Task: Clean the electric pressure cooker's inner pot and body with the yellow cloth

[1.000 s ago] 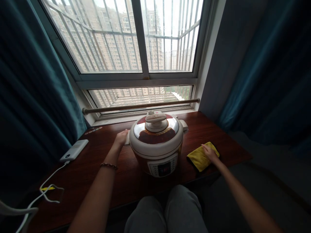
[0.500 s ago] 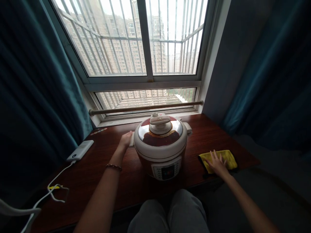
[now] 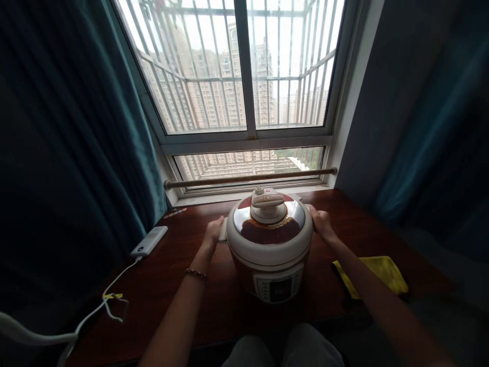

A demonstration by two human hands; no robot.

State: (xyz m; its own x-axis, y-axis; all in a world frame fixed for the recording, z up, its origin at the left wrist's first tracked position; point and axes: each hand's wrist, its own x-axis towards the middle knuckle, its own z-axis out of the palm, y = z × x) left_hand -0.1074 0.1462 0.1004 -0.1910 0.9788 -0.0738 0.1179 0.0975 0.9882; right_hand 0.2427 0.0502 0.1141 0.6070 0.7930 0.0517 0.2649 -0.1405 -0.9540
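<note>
A white and brown electric pressure cooker (image 3: 269, 255) stands upright on the dark red-brown table (image 3: 214, 275), its lid (image 3: 269, 216) on and its control panel facing me. My left hand (image 3: 214, 230) is closed around the side handle at its left. On the opposite side, my right hand (image 3: 321, 223) grips the other handle, which is mostly hidden by the fingers. A folded yellow cloth (image 3: 382, 275) with a dark edge lies to the right, partly behind my right forearm.
At the left of the table lies a white power bank (image 3: 150, 241) with a white cable (image 3: 110, 290) plugged in. A barred window (image 3: 248, 76) with a rail (image 3: 248, 179) is behind the cooker. Blue curtains (image 3: 114, 127) hang at both sides.
My right hand has left the yellow cloth and taken hold of the cooker's right handle. My left hand keeps its grip. The whole view has shifted a little.
</note>
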